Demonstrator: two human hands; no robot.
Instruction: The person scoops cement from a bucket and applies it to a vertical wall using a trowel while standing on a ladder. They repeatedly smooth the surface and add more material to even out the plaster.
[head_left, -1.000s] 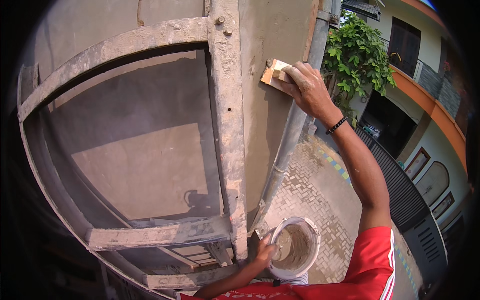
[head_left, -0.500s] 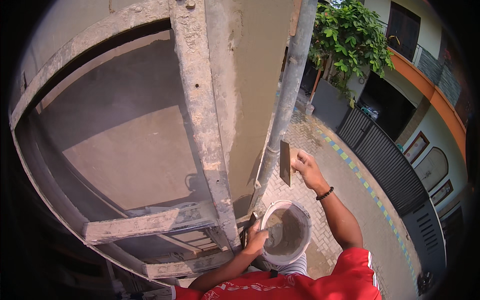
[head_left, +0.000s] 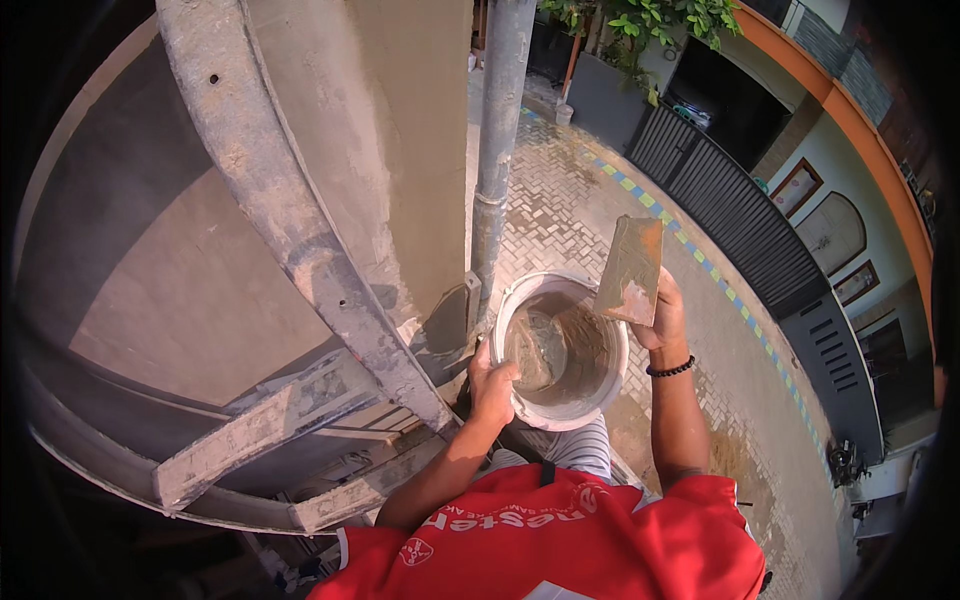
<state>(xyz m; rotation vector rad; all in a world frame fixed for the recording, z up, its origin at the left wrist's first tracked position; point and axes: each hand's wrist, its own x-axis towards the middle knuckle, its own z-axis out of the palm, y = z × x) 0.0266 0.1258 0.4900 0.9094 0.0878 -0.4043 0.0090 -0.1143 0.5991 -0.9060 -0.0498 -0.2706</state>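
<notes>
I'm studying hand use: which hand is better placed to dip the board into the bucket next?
Probably the right hand: it holds the flat board near the rim of the bucket. The left hand is occupied, gripping the bucket's left side.

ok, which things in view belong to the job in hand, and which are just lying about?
Job:
hand float, in the right hand
bucket, its rim gripped by the left hand
wet-looking mix inside it
likely the smooth wall strip

Just around:
grey pipe
slatted gate
green foliage
pale frame, role unclear
</notes>
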